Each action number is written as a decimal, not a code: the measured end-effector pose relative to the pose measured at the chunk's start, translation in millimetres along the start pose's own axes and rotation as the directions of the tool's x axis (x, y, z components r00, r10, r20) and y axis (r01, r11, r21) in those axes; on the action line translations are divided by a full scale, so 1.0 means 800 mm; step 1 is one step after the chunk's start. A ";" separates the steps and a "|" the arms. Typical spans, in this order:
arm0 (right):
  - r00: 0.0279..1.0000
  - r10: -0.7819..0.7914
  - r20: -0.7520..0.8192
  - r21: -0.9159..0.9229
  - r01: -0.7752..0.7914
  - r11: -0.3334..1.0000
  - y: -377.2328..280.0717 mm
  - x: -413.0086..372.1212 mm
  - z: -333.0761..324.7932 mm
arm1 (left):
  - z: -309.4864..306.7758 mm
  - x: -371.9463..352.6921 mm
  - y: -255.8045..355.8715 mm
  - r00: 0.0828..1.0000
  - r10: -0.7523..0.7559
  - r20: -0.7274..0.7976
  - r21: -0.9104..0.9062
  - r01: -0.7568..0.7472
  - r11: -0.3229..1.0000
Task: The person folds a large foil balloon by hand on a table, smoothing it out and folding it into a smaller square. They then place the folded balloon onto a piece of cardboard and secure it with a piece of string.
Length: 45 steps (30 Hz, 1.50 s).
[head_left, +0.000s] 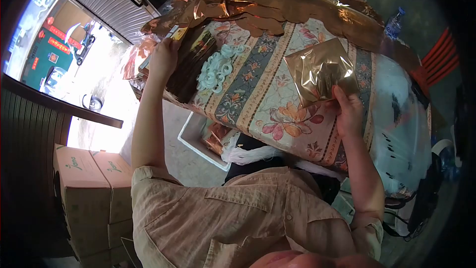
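Gold foil (321,72) lay over the desk (255,82), ahead and leftward of the nearer right hand (350,111), whose thumb and fingers pinched its near edge; the left hand (162,60) curled its fingers by the stack (191,64), hold unclear.

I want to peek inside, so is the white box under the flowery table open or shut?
Open. Looking down into the white rectangular box, you can see shiny copper-coloured foil inside.
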State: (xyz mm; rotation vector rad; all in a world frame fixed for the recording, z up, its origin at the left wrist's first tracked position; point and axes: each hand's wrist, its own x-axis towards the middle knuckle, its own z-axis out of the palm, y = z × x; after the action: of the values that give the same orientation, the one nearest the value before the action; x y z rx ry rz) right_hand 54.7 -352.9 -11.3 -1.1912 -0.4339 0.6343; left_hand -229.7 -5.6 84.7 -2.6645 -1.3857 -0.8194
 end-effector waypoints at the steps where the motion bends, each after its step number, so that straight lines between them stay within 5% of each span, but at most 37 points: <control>1: 1.000 -0.006 0.003 0.007 0.006 1.000 0.000 0.000 0.000 | 0.004 0.006 -0.005 1.000 -0.013 0.021 -0.044 0.013 0.999; 9: 1.000 -0.019 -0.004 0.003 0.019 1.000 -0.001 0.000 -0.001 | 0.012 0.033 -0.007 0.905 -0.181 0.384 -0.256 0.293 0.921; 21: 1.000 -0.013 0.015 0.020 0.012 1.000 -0.001 0.001 0.001 | 0.045 0.046 -0.043 0.994 -0.059 0.096 -0.263 0.083 0.961; 23: 1.000 -0.004 0.009 -0.007 0.004 1.000 -0.002 0.001 0.002 | 0.051 0.052 -0.044 0.990 0.139 0.000 0.102 -0.139 0.985; 24: 1.000 -0.004 0.009 -0.009 0.004 1.000 -0.002 0.001 0.003 | 0.053 0.054 -0.045 0.990 0.138 0.000 0.100 -0.137 0.985; 26: 0.999 0.001 -0.044 0.012 0.000 1.000 -0.002 0.001 0.005 | 0.060 0.056 -0.041 0.930 0.364 -0.059 0.251 -0.339 0.907; 27: 0.999 0.001 -0.045 0.010 0.000 1.000 -0.002 0.001 0.005 | 0.052 0.054 -0.026 0.930 0.364 -0.059 0.248 -0.339 0.907; 29: 1.000 -0.009 -0.016 0.016 0.009 1.000 -0.002 0.001 0.003 | 0.032 0.049 0.003 0.955 0.090 0.283 0.061 -0.112 0.992; 33: 1.000 -0.007 0.025 0.004 0.007 1.000 0.001 0.002 -0.003 | 0.032 0.043 0.019 0.949 0.156 0.275 0.087 -0.186 0.979; 36: 0.999 0.000 0.036 -0.014 0.000 1.000 0.001 0.002 -0.002 | 0.039 0.037 0.022 0.945 0.256 0.201 0.219 -0.298 0.929; 42: 0.999 -0.007 0.044 0.019 0.006 1.000 0.000 0.002 -0.002 | 0.010 0.030 0.036 0.990 0.133 0.056 0.329 -0.144 0.933; 45: 1.000 -0.006 0.026 0.024 0.005 1.000 -0.001 0.001 -0.002 | -0.016 0.037 0.025 0.971 0.175 -0.163 0.320 -0.116 0.940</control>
State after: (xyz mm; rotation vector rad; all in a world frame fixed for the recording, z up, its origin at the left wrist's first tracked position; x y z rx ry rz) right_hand 56.2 -353.3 -11.1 -1.1600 -0.4507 0.6497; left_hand -206.5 1.4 113.6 -2.3493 -1.1477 -0.7474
